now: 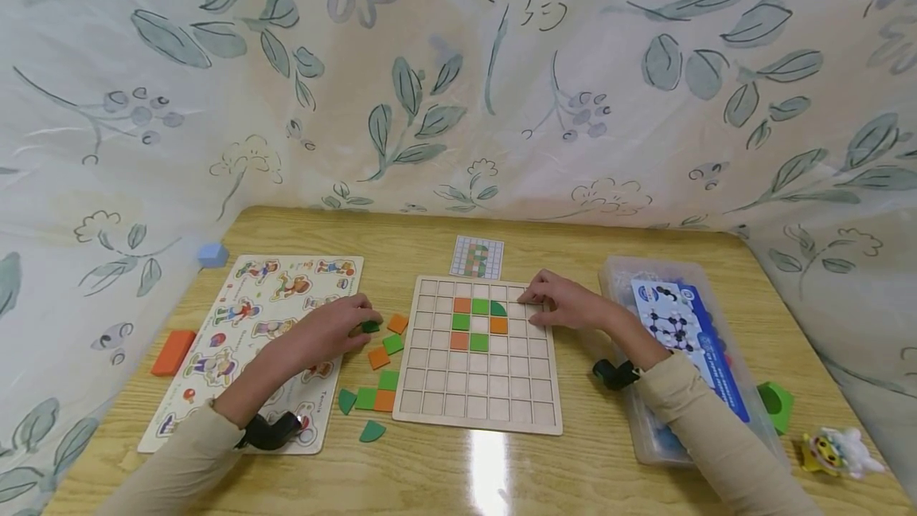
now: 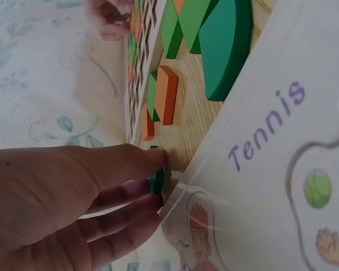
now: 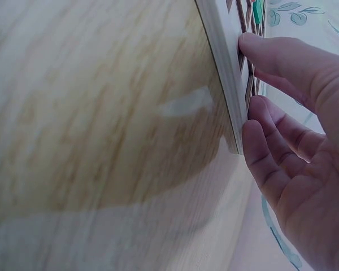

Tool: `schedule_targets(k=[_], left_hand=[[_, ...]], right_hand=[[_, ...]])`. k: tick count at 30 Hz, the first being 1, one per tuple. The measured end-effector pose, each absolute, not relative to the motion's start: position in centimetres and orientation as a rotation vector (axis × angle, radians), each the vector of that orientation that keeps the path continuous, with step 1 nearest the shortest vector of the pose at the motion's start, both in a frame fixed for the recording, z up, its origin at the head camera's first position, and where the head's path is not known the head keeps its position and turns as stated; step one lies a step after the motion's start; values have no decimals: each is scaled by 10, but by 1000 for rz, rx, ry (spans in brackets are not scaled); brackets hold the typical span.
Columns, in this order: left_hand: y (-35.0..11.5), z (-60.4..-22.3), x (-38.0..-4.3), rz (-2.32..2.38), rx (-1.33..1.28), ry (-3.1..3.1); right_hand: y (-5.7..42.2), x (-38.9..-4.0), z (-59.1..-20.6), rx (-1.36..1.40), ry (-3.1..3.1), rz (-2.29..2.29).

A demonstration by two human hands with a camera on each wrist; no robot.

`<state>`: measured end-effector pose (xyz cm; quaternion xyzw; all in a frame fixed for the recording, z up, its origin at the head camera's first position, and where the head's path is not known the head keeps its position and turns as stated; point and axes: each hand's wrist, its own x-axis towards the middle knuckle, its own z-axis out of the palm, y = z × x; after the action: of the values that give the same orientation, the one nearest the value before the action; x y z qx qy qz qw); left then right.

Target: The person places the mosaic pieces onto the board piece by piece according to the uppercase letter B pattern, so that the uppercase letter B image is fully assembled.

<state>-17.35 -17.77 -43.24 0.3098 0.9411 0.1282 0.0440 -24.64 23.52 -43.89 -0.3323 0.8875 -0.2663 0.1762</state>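
Observation:
My left hand point(image 1: 335, 326) pinches a dark green piece point(image 1: 369, 326) between thumb and fingers, beside the right edge of a picture puzzle board point(image 1: 236, 341). In the left wrist view the fingers hide most of that green piece point(image 2: 156, 179). With loosely bent fingers, my right hand point(image 1: 569, 305) rests at the upper right corner of a wooden grid board point(image 1: 483, 385). On the grid, orange and light green squares and one dark green quarter-circle point(image 1: 497, 309) form a ring around a bare cell. Fingertips also show at the board's edge point(image 3: 229, 84) in the right wrist view.
Loose orange squares point(image 1: 378, 357), green squares point(image 1: 366, 398) and quarter-circles point(image 1: 372, 431) lie left of the grid. A pattern card point(image 1: 494, 249) is behind it. To the right stand a plastic box point(image 1: 648, 444), a green block point(image 1: 777, 406) and a small toy point(image 1: 834, 452). Red block point(image 1: 172, 353) far left.

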Motion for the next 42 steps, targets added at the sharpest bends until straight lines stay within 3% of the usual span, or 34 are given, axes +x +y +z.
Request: schedule_targets(k=[24, 35, 42], left_hand=[[-174, -425, -174, 537, 850, 2947], [-162, -425, -176, 546, 1036, 2972], [-155, -426, -177, 661, 937, 2922]], right_hand=[[235, -245, -439, -949, 2510, -752], [236, -247, -439, -955, 2518, -748], [237, -247, -441, -962, 2512, -756]])
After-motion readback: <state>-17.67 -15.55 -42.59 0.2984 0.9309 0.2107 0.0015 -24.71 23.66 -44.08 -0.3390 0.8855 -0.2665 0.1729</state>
